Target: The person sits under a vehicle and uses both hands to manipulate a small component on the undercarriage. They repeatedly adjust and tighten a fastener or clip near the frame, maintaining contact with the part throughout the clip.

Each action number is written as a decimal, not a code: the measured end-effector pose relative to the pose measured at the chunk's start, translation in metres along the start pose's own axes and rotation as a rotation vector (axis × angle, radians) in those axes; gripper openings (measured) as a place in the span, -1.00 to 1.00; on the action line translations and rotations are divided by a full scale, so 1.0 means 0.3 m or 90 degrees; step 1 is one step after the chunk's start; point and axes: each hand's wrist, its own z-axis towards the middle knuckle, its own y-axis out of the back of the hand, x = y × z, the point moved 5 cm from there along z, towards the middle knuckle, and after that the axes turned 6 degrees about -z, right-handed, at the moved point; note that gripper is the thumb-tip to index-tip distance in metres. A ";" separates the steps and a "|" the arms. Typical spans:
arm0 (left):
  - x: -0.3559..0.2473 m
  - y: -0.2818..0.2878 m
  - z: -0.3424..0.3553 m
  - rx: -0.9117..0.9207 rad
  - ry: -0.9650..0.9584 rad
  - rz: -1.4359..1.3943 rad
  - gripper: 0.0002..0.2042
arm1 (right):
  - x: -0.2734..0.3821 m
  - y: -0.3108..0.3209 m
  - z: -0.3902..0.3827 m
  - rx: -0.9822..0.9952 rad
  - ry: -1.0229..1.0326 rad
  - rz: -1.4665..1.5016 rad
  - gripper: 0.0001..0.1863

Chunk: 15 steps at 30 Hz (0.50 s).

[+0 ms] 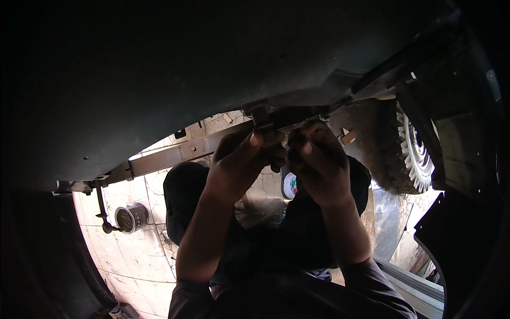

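Both my arms reach up under the dark underside of a vehicle (175,101). My left hand (236,167) is closed, thumb against fingers, just below a short dark cylindrical fitting (261,116) that hangs from the underside. Shadow hides whether its fingers grip that fitting or a smaller part. Close beside it on the right, my right hand (321,167) is closed too, with thumb and fingertips pinched together. Whatever lies in that pinch is too dark to make out. The two hands are slightly apart at the fingertips.
A long metal beam (180,151) runs behind my hands. On the left, a rod with a joint (102,207) hangs near an open can (132,218) on the cracked tiled floor (122,255). A treaded wheel (411,151) stands at right. Metal rails (411,287) lie lower right.
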 end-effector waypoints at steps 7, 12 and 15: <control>-0.008 -0.038 0.004 -0.037 -0.011 0.039 -0.46 | 0.035 -0.016 0.017 -0.041 0.063 -0.133 -0.75; 0.007 -0.026 0.008 -0.027 0.012 -0.020 -0.49 | 0.083 -0.069 0.033 -0.050 0.055 -0.122 -0.80; -0.004 -0.041 0.007 -0.011 0.017 -0.035 -0.51 | 0.107 -0.088 0.034 -0.064 0.059 -0.220 -0.81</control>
